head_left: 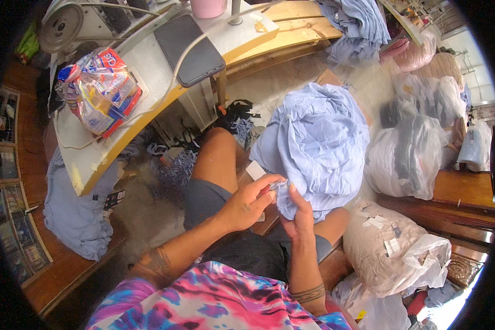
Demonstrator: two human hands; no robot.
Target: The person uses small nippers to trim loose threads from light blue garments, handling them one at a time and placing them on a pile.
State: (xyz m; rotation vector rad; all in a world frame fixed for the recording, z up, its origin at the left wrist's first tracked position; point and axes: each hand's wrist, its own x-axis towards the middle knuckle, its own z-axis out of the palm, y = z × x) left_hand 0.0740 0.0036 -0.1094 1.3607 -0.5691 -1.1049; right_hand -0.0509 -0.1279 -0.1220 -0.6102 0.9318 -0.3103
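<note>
A big crumpled bundle of light blue cloth (322, 143) lies across my lap, reaching past my knees. My right hand (298, 212) pinches the near edge of this cloth between thumb and fingers. Close beside it, my left hand (250, 202) is closed round a small red-and-silver tool (265, 190), mostly hidden by the fingers, its tip at the pinched edge. The tool's exact kind cannot be made out. A white card (254, 170) shows just beyond my left hand.
A curved-looking table (88, 159) at the left bears a colourful plastic package (102, 91), a black phone (188, 49) and a cable. More blue cloth (77, 203) hangs below it. Stuffed plastic bags (407, 159) and a large pale sack (388, 247) stand at the right. Scraps (179, 168) litter the floor.
</note>
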